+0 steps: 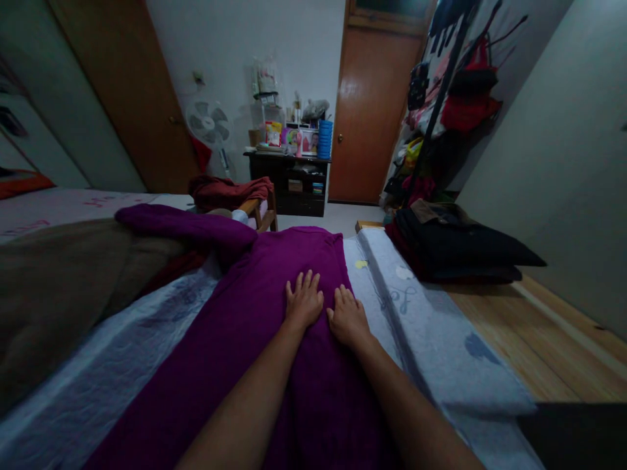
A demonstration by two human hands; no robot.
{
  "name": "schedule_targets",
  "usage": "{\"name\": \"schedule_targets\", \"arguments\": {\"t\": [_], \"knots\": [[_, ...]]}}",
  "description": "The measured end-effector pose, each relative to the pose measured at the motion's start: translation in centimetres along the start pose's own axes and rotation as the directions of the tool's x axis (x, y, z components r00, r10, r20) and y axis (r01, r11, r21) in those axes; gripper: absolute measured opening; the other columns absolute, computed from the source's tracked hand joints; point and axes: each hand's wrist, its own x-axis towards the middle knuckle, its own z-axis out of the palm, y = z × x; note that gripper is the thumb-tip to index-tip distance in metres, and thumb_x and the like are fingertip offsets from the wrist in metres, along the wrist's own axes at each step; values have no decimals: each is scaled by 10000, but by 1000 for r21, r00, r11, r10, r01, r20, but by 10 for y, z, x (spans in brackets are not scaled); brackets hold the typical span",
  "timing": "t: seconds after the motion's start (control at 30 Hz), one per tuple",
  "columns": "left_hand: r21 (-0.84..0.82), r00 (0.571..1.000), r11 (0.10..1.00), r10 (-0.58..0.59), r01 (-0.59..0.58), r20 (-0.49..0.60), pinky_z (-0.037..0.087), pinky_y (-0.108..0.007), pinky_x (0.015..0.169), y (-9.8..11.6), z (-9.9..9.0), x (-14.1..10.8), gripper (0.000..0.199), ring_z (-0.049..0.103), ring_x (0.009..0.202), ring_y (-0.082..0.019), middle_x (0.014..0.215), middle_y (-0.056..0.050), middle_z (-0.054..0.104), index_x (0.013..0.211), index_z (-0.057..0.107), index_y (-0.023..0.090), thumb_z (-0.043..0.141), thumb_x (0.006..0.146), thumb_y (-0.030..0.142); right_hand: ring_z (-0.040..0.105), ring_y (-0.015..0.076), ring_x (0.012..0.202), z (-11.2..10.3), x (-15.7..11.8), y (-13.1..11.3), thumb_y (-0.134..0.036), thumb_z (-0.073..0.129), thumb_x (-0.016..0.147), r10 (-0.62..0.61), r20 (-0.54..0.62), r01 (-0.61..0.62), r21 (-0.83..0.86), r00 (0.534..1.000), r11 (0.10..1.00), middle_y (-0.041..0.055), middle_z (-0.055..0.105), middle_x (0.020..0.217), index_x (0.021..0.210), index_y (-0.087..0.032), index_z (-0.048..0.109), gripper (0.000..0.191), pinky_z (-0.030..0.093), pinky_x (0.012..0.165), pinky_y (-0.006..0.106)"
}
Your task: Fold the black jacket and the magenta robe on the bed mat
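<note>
– Purple garment (264,294)?
– On bed (441,339), left of dark clothes stack (455,248), directly under left grip (304,300) and right grip (349,318).
– How do they sit?
– Both open, palms down on it

The purple garment (255,300) is soft, dull cloth. Right of the garment, the bedsheet (435,333) looks like smooth cloth, and past it the boards (504,326) look like pale wood. Beyond the garment, the brown door (375,111) is wood-like and a bit shiny.
</note>
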Motion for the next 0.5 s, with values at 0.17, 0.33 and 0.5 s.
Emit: {"name": "schedule_targets", "arguments": {"t": [0.17,0.33,0.5], "knots": [[-16,1000,1000,-11,12,16,154,-626,1125,2,-1,-1,565,226,1428,-305,1558,-67,293,1459,364,216,365,914,365,188,283,1444,-3,-62,1,-372,363,926,2,17,-2,6,1000,1000,116,179,1577,1497,-97,272,641,178,1135,509],[-37,995,999,-30,34,99,115,-614,1138,3,-8,2,578,175,1450,-300,1577,-76,241,1478,321,225,363,925,387,201,287,1440,2,-106,5,-344,399,914,-2,-15,2,16,1000,1000,118,197,1573,1483,-103,316,623,216,1125,489],[-92,978,995,45,-27,204,164,-574,1137,12,-27,-24,617,130,1462,-301,1591,-132,159,1483,297,179,358,942,467,320,314,1386,5,-122,11,-318,481,891,-10,-147,16,35,989,999,193,326,1516,1422,-87,418,582,285,1092,447]]}}
